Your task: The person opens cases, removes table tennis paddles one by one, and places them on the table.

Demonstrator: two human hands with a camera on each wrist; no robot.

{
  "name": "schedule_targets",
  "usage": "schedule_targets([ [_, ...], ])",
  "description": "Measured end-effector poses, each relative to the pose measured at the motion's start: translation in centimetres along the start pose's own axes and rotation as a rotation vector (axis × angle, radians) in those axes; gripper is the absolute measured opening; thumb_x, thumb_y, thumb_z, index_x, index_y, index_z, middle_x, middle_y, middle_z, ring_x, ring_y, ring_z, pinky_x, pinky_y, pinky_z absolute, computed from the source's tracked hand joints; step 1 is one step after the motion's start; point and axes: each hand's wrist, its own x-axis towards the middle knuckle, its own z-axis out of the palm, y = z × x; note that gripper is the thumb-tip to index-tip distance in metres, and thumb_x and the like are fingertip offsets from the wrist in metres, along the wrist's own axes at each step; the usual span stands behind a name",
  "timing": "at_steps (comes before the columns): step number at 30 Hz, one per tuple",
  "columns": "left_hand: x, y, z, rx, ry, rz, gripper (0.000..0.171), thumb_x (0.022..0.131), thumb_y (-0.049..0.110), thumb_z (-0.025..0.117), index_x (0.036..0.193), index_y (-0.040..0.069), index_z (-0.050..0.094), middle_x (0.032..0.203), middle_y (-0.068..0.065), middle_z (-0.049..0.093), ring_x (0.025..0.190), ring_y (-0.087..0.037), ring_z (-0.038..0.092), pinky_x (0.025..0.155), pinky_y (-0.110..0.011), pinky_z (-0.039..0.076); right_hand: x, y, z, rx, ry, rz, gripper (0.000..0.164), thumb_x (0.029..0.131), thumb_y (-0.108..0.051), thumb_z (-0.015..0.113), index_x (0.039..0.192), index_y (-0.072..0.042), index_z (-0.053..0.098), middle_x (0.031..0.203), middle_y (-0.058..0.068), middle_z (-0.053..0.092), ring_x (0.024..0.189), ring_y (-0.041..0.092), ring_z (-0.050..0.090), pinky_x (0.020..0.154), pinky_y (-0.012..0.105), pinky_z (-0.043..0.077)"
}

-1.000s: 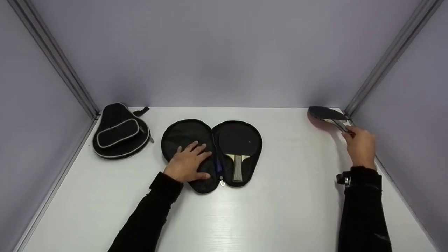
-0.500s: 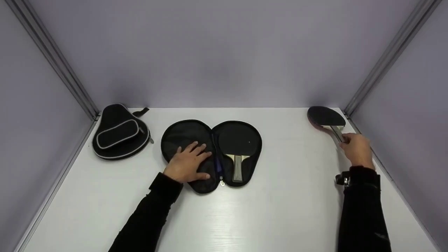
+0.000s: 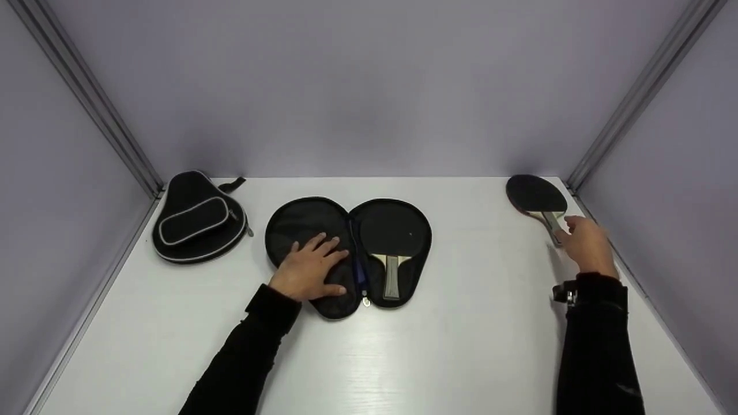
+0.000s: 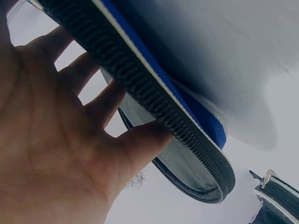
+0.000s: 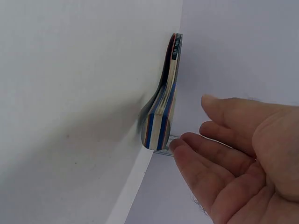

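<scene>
A black paddle case (image 3: 300, 219) lies unfolded at mid table, its two halves side by side. In its right half rests a table tennis paddle (image 3: 391, 230) with a pale wooden handle. My left hand (image 3: 305, 271) presses on the left half, fingers spread. The left wrist view shows that palm (image 4: 60, 130) beside the case's zipper edge (image 4: 154, 102). Near the back right corner is a second table tennis paddle (image 3: 536, 193), black face up. Close beside its handle is my right hand (image 3: 588, 248). The right wrist view shows a gap between its fingers and the handle's striped end (image 5: 156, 128).
A black paddle case with white piping (image 3: 199, 219) lies at the back left, with a strap (image 3: 233, 184) behind it. The white table (image 3: 478, 323) is enclosed by a grey back wall (image 3: 369, 104) and side walls.
The right paddle has come down from a tilted position to lie flatter on the table, and my right hand has let go of its handle. My left hand has stayed on the case.
</scene>
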Motion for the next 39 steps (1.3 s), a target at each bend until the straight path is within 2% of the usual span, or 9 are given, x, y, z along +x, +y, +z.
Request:
schedule_targets([
  [2,-0.5,0.9,-1.1,0.008,-0.023,-0.009,0.084,0.103,0.057,0.088,0.171,0.015,0.061,0.186,-0.019,0.048,0.177,-0.048,0.038,0.131,-0.088,0.041,-0.1,-0.5,0.0,-0.001,-0.006,-0.033,0.068,0.122,-0.025,0.057,0.172,0.017,0.038,0.169,0.049,0.046,0.159,0.069,0.047,0.131,0.079,0.044],
  [6,0.4,-1.1,1.3,0.024,0.034,0.026,0.085,0.102,0.067,0.084,0.170,0.019,0.063,0.184,-0.017,0.052,0.174,-0.047,0.042,0.127,-0.089,0.045,-0.3,-1.8,0.1,-0.001,0.011,-0.111,0.069,0.123,-0.029,0.058,0.174,0.015,0.039,0.173,0.048,0.044,0.162,0.069,0.043,0.133,0.081,0.042],
  [10,0.8,-1.4,1.7,0.013,0.030,0.025,0.084,0.104,0.066,0.083,0.170,0.020,0.062,0.184,-0.017,0.052,0.175,-0.048,0.042,0.128,-0.089,0.044,-0.4,-3.4,0.2,-0.006,0.024,-0.180,0.069,0.123,-0.028,0.061,0.174,0.012,0.041,0.175,0.047,0.043,0.165,0.069,0.041,0.136,0.080,0.038],
  [18,0.4,-0.8,0.9,0.017,0.020,0.020,0.083,0.105,0.064,0.083,0.171,0.019,0.062,0.185,-0.017,0.051,0.176,-0.047,0.040,0.128,-0.089,0.044,-0.7,-6.9,0.9,-0.003,0.024,-0.320,0.066,0.121,-0.022,0.066,0.173,0.013,0.044,0.178,0.041,0.044,0.168,0.065,0.039,0.139,0.077,0.035],
  [20,0.3,-0.3,0.2,0.007,0.001,0.010,0.084,0.103,0.060,0.086,0.171,0.017,0.062,0.185,-0.018,0.050,0.176,-0.048,0.040,0.130,-0.089,0.043,-0.8,-7.8,1.1,-0.014,0.033,-0.344,0.065,0.121,-0.022,0.067,0.172,0.012,0.046,0.178,0.040,0.045,0.169,0.063,0.040,0.140,0.076,0.034],
  [27,-0.2,0.5,-0.6,0.041,0.021,0.019,0.081,0.103,0.059,0.087,0.168,0.016,0.064,0.182,-0.018,0.054,0.172,-0.048,0.045,0.129,-0.086,0.046,-1.5,-10.1,1.6,-0.034,0.062,-0.400,0.062,0.120,-0.023,0.069,0.171,0.009,0.051,0.177,0.036,0.051,0.168,0.058,0.046,0.139,0.073,0.039],
  [33,-0.7,1.5,-1.9,0.077,0.021,0.015,0.079,0.103,0.056,0.088,0.167,0.015,0.066,0.180,-0.018,0.057,0.171,-0.048,0.048,0.135,-0.076,0.046,-1.9,-11.4,2.4,-0.080,0.096,-0.474,0.055,0.120,-0.021,0.070,0.168,0.003,0.059,0.175,0.031,0.057,0.166,0.054,0.052,0.137,0.071,0.044],
  [35,-0.7,1.5,-2.0,0.089,0.030,0.022,0.079,0.103,0.057,0.088,0.166,0.015,0.067,0.179,-0.018,0.057,0.170,-0.048,0.049,0.136,-0.074,0.047,-1.9,-11.7,2.7,-0.114,0.119,-0.511,0.052,0.119,-0.021,0.071,0.166,0.000,0.063,0.173,0.028,0.061,0.164,0.052,0.056,0.133,0.070,0.050],
  [39,-0.2,0.6,-0.7,0.094,0.070,0.043,0.080,0.100,0.061,0.089,0.163,0.016,0.069,0.176,-0.018,0.060,0.166,-0.049,0.052,0.132,-0.074,0.050,-2.0,-12.5,3.6,-0.160,0.141,-0.596,0.048,0.117,-0.019,0.074,0.161,-0.002,0.068,0.168,0.025,0.067,0.159,0.049,0.063,0.128,0.068,0.055],
])
